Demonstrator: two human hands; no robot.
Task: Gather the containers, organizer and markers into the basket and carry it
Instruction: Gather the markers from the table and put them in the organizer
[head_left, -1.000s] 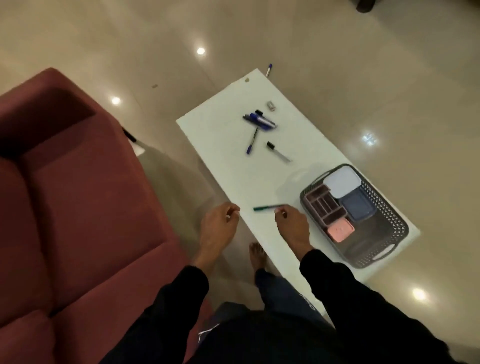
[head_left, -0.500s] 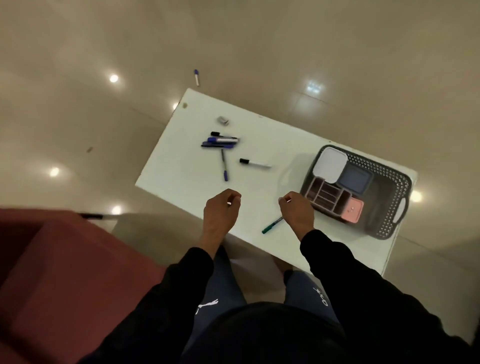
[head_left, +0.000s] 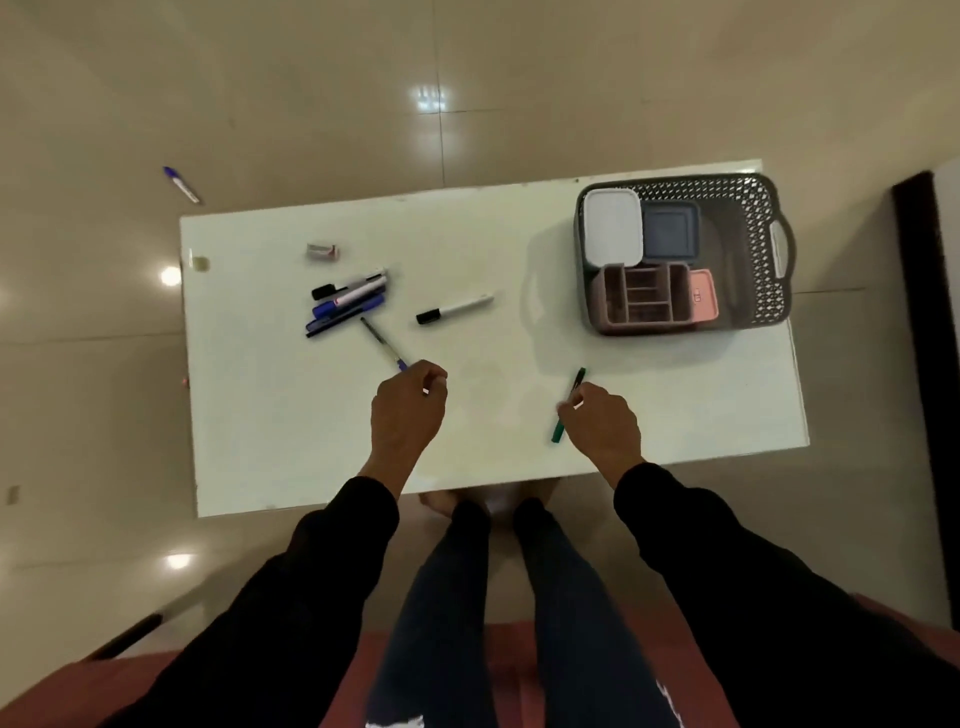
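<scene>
- White table (head_left: 483, 260) is being cleared; loaded basket (head_left: 763, 249) is sitting at its far right corner
- Green marker (head_left: 569, 405), near the basket, is being pinched by right hand (head_left: 605, 428); basketing seems next
- Left hand (head_left: 408, 413) is being kept clenched, seemingly empty, beside a blue pen (head_left: 383, 343)

- White counter (head_left: 519, 249) carries a basket (head_left: 748, 306), a marker cluster (head_left: 348, 301), a black-capped marker (head_left: 454, 308), a pen (head_left: 382, 343) and an eraser (head_left: 322, 252).
- Floor (head_left: 311, 104): one blue marker (head_left: 181, 184).
</scene>
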